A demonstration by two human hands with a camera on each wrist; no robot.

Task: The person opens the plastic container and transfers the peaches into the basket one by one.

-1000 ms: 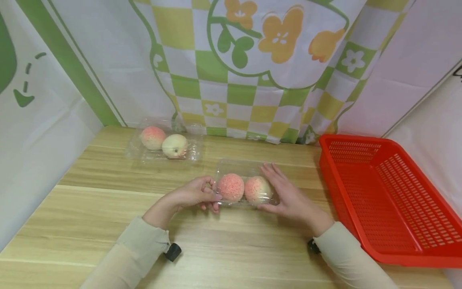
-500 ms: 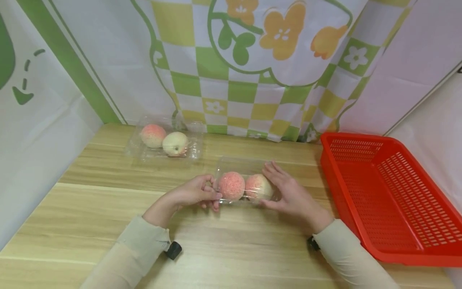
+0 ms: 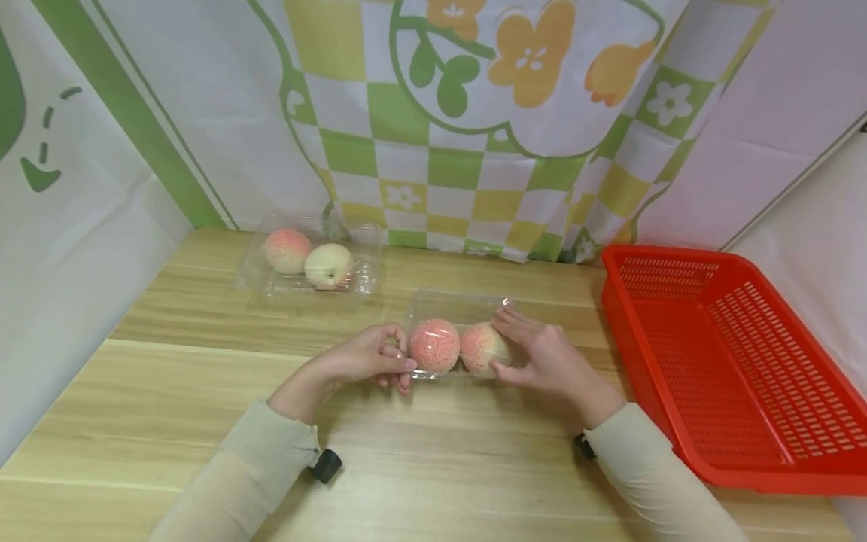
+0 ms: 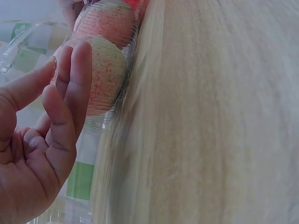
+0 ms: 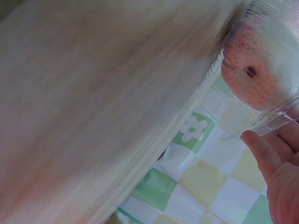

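Observation:
A clear plastic clamshell box (image 3: pixel 447 305) with two pink-and-cream peaches lies on the table in front of me. Inside, the left peach (image 3: pixel 435 346) is pinker than the right peach (image 3: pixel 482 349). My left hand (image 3: pixel 366 357) pinches the box's near left corner between thumb and fingers; the left wrist view shows the thumb (image 4: pixel 32 86) meeting the fingertips there. Around the right end, my right hand (image 3: pixel 545 357) holds the box, thumb on the near side and fingers on the far side. In the right wrist view, the thumb (image 5: pixel 259 149) touches the plastic edge below a peach (image 5: pixel 252 74).
Another clear box (image 3: pixel 366 260) with two peaches sits at the back left of the wooden table (image 3: pixel 203 406). To the right stands a red plastic basket (image 3: pixel 643 361) with slotted walls. A checked, flowered curtain (image 3: pixel 460 162) hangs behind the table.
The fingers of my right hand have drawn closer together and bent more at the box's right end. My left hand keeps its pinch, and the box stays almost in place.

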